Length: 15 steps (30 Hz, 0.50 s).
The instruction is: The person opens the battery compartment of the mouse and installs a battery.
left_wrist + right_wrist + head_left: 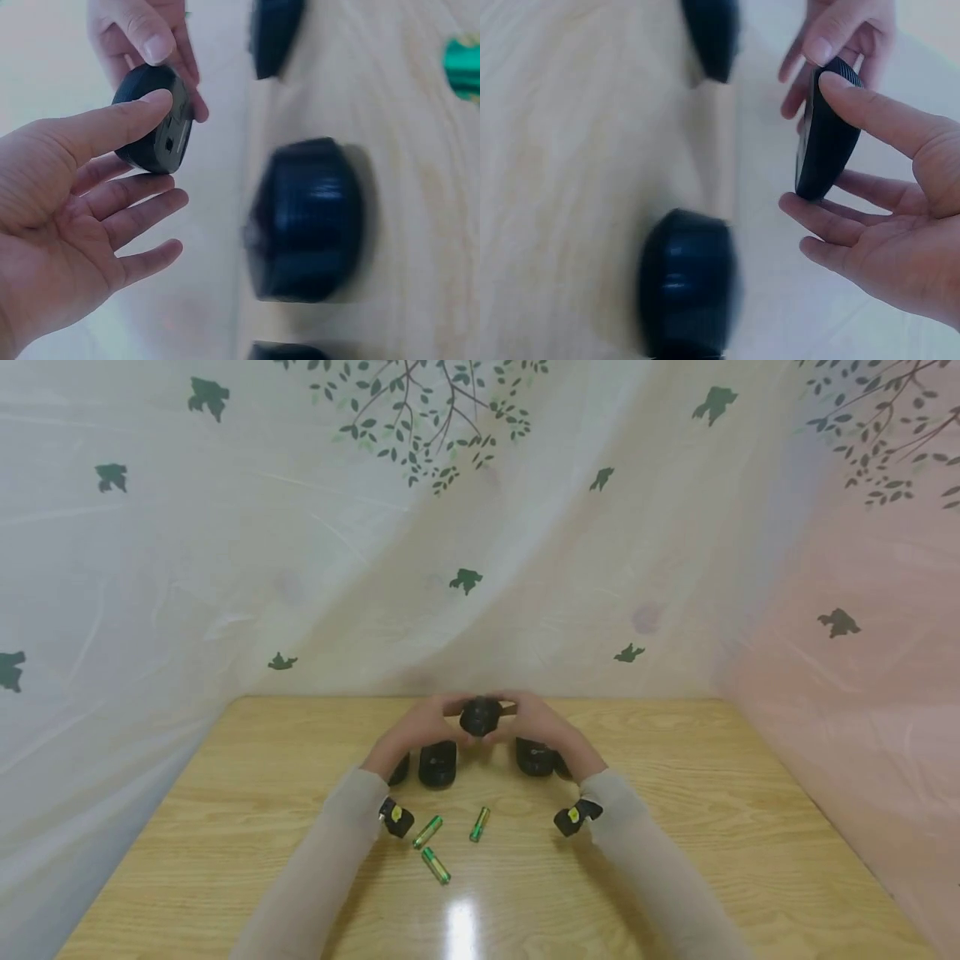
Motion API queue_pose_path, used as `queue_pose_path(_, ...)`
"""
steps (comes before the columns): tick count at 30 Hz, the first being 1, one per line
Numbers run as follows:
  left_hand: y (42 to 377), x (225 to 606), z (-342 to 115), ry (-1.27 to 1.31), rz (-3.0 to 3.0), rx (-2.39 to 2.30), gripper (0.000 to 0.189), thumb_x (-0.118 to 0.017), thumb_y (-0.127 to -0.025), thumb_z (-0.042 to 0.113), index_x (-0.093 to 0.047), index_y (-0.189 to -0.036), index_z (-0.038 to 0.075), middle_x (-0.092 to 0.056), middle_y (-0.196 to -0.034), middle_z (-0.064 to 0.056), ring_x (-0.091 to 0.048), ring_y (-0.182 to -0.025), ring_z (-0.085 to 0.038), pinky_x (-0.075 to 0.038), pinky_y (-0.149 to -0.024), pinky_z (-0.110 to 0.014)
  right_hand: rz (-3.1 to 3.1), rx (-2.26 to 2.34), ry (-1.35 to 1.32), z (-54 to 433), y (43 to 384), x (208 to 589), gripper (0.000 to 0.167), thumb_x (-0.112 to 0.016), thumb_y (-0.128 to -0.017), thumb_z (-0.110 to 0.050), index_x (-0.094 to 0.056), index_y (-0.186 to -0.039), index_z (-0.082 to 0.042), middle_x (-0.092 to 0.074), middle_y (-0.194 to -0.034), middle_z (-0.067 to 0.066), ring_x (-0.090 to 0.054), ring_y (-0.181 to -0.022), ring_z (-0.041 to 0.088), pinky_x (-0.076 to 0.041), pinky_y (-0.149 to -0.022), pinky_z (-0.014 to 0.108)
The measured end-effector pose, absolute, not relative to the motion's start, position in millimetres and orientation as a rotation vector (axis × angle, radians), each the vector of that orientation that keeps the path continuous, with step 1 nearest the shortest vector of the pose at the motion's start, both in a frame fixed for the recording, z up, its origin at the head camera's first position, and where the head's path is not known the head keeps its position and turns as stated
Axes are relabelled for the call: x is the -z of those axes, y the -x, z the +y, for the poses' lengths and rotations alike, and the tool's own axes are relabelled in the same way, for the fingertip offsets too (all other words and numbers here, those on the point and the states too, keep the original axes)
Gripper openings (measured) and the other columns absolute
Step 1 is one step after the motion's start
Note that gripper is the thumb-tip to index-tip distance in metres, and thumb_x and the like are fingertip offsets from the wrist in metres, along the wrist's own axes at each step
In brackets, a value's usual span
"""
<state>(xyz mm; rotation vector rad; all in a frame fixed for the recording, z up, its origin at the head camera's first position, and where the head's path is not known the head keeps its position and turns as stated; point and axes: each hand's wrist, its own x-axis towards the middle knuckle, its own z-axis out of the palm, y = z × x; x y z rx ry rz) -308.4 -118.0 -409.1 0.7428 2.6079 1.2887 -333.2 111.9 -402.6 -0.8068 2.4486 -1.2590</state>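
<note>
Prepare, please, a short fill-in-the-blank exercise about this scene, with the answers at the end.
The left hand and the right hand hold one computer mouse, coloured ____.
On the table lie exactly ____ batteries.
Besides gold, these batteries show the colour ____.
Missing words: black; three; green.

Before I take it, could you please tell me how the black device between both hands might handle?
The black device is probably stiff: its edges look crisp. It may be light: the left hand and right hand hold it with fingers partly spread. Its ridged edge may resist slipping.
</note>
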Motion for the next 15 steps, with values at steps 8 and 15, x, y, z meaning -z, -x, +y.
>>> queue_pose_path(8, 300, 388, -120, -0.897, 2.661, -1.402, 0.054, -0.078, -0.088, 0.005, -0.059, -0.139, 0.000, -0.063, -0.140, -0.018, -0.064, -0.126, -0.036, -0.048, -0.111, -0.049, 2.385, 1.351, 0.710, 120, 323, 383, 0.074, -0.083, -0.086, -0.032, -0.051, -0.150, -0.012, -0.050, -0.154, 0.011, -0.057, -0.133, 0.037, -0.048, -0.109, 0.053)
queue_pose_path(15, 293, 385, -118, -0.831, 2.735, -1.498, 0.037, -0.069, -0.098, 0.014, -0.065, -0.135, 0.009, -0.069, -0.133, -0.012, -0.067, -0.123, -0.031, -0.053, -0.105, -0.047, 2.326, 1.453, 0.816, 121, 312, 373, 0.050, -0.059, -0.104, -0.037, -0.055, -0.147, -0.011, -0.060, -0.144, 0.013, -0.063, -0.124, 0.036, -0.042, -0.113, 0.058)
